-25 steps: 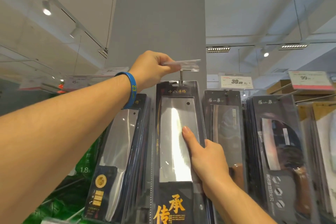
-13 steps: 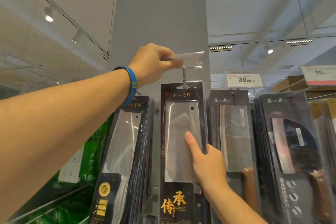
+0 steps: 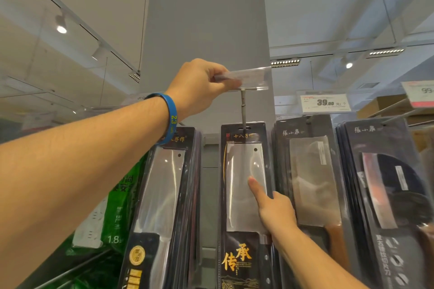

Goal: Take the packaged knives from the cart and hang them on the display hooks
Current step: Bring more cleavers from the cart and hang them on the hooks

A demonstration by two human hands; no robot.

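Against a grey pillar [image 3: 206, 30] at 12 o'clock, a packaged knife [image 3: 244, 183] hangs at centre frame. The right hand [image 3: 277, 211] grips its edge at 3 o'clock (one finger flat on the front). The left hand [image 3: 199, 87], at 11 o'clock, pinches the clear label holder [image 3: 249, 77] capping the display hook [image 3: 243, 112].

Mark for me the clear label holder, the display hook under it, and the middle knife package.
clear label holder [image 3: 254, 80]: head view, middle of the plastic strip.
display hook [image 3: 243, 110]: head view, metal stem below the holder.
middle knife package [image 3: 237, 259]: head view, black card with gold characters.
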